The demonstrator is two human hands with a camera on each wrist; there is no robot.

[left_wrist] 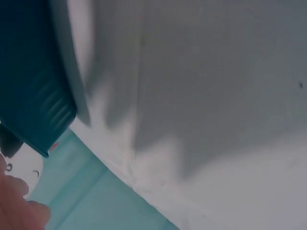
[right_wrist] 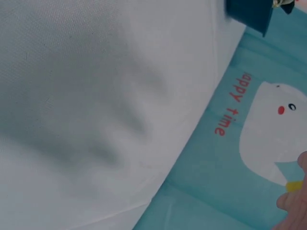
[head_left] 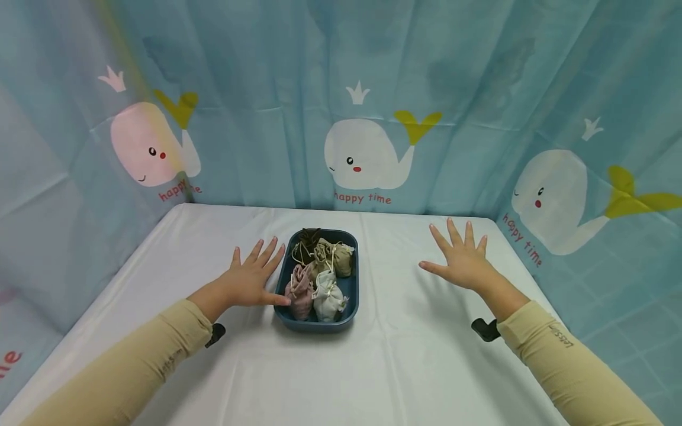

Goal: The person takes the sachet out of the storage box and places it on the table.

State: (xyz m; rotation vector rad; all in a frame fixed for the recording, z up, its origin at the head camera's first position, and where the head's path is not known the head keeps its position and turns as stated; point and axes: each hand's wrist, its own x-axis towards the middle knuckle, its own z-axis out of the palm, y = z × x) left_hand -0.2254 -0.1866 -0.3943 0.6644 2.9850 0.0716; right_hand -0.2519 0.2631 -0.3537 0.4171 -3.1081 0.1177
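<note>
A dark blue rectangular basket [head_left: 317, 326] holds several small drawstring pouches: a pink pouch [head_left: 300, 294], a white pouch [head_left: 328, 299], an olive-brown pouch [head_left: 342, 258] and a dark brown pouch [head_left: 307, 244] among them. My left hand [head_left: 246, 280] hovers at the basket's left side with fingers spread, its thumb over the near left rim in the head view. Well to the right of the basket, my right hand [head_left: 462, 263] is held above the table, fingers straight and fanned out. Neither hand holds anything. Only bits of the fingers show in the wrist views.
A white cloth covers the table [head_left: 394, 367]. Around it hangs a light blue curtain [head_left: 256, 160] printed with whales, close behind the far edge and along both sides. Dark wrist cameras sit under both cuffs.
</note>
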